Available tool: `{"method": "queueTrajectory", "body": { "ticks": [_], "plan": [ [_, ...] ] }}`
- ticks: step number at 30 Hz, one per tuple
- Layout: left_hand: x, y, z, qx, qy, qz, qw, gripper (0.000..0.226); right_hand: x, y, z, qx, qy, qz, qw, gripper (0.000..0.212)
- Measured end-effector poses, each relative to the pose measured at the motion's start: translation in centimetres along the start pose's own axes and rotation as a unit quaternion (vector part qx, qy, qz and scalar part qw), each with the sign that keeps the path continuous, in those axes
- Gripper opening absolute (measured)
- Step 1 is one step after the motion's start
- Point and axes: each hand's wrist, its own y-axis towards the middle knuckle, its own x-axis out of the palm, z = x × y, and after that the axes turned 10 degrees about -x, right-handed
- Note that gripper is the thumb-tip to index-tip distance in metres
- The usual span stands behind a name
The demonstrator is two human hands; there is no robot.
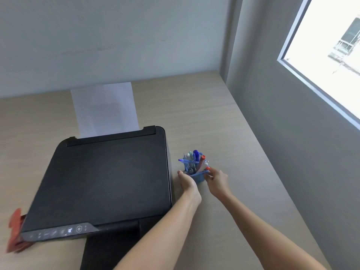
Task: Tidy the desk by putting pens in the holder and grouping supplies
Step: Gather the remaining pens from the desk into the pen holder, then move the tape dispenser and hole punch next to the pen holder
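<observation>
A small blue mesh pen holder (pixel 198 177) stands on the wooden desk (pixel 224 121), just right of a black printer. Several pens (pixel 194 158) stick out of it, blue ones and two with red caps; one blue pen lies across the rim. My left hand (pixel 187 181) grips the holder's left side. My right hand (pixel 216 180) touches the right side, fingers pinched at a red-capped pen (pixel 207 168) near the rim.
The black printer (pixel 109 178) fills the left middle, with a white sheet of paper (pixel 105 108) standing in its rear feed. A red object (pixel 15 228) pokes out at the printer's left front corner. A grey wall and a window (pixel 327 51) close the right side.
</observation>
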Motion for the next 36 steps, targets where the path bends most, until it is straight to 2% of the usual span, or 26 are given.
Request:
{"method": "queueTrajectory", "body": {
  "ticks": [3,9,17,20,22,26,29,33,36],
  "plan": [
    [0.9,0.7,1.3,0.001,-0.002,0.003,1.000,0.062,0.2,1.7,-0.4,0.003,-0.011,-0.002,1.000,0.029],
    [1.9,1.3,3.5,0.016,0.028,0.011,0.999,0.063,1.1,4.2,-1.0,0.004,-0.006,-0.005,1.000,0.016],
    [2.2,2.2,4.3,0.013,0.056,0.036,0.998,0.062,1.2,5.2,-0.8,0.024,-0.004,-0.004,1.000,0.016],
    [2.3,1.2,4.2,0.012,0.063,0.041,0.997,0.062,1.1,4.9,-0.6,0.036,0.010,-0.017,0.999,0.020],
    [2.2,0.4,4.1,0.018,0.074,0.050,0.996,0.060,0.9,4.7,-0.5,0.046,0.008,-0.016,0.999,0.030],
    [2.3,-2.2,4.0,0.034,0.079,0.050,0.995,0.054,-0.4,4.3,-1.3,0.068,0.000,0.022,0.997,0.042],
    [1.7,-5.6,4.5,0.022,0.087,-0.016,0.996,0.046,-2.2,3.9,-3.1,0.062,-0.025,0.076,0.995,0.042],
    [-1.6,-11.7,6.8,0.021,0.121,-0.170,0.978,0.047,-4.4,2.8,-7.8,0.031,-0.056,0.136,0.989,0.043],
    [-7.0,-15.6,9.7,0.043,0.106,-0.228,0.967,0.061,-4.7,1.8,-12.9,-0.021,-0.065,0.153,0.986,0.042]
  ]
}}
